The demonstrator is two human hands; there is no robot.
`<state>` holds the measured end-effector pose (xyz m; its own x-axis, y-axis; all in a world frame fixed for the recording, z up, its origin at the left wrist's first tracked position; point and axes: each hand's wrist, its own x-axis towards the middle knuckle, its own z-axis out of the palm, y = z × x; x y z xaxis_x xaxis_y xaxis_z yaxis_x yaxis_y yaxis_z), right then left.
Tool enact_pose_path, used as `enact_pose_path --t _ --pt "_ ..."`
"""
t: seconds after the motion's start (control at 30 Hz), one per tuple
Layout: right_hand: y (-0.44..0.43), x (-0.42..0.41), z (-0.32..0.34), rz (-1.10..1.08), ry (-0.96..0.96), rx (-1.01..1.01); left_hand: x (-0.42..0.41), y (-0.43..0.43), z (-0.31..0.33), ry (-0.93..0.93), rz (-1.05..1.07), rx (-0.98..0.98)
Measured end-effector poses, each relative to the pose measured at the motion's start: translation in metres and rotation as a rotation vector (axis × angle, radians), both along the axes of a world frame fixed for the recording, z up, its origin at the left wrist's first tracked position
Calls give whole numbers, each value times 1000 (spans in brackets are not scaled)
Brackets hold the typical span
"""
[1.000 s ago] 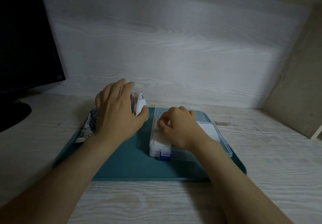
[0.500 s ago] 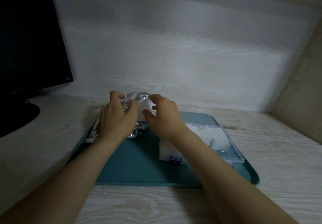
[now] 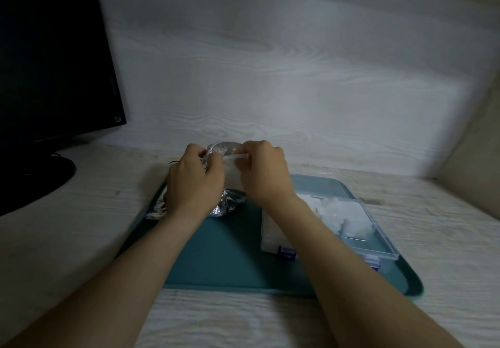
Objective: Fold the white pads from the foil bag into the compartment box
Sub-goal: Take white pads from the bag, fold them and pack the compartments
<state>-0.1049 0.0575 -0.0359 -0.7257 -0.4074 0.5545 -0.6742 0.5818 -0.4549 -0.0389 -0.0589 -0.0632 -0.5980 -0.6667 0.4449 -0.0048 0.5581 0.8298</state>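
Left hand (image 3: 193, 182) grips foil bag (image 3: 230, 204); right hand (image 3: 266, 174) pinches white pad (image 3: 231, 170) at its mouth; monitor (image 3: 54, 49) left.

Crumpled silver foil bag (image 3: 230, 203) left of clear compartment box (image 3: 380, 243), white pads (image 3: 345, 212) inside.

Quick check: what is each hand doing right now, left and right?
Left hand: grips the foil bag.
Right hand: pinches a white pad at the bag's mouth.
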Motion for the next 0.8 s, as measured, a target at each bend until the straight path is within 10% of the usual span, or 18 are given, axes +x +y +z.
enact_pose_path --t 0.37,0.8 --pt "11 1 -7 63 -12 50 0 -1 -1 10 -28 -42" --pt "37 6 10 5 -206 -507 2 1 -2 71 -11 -275"
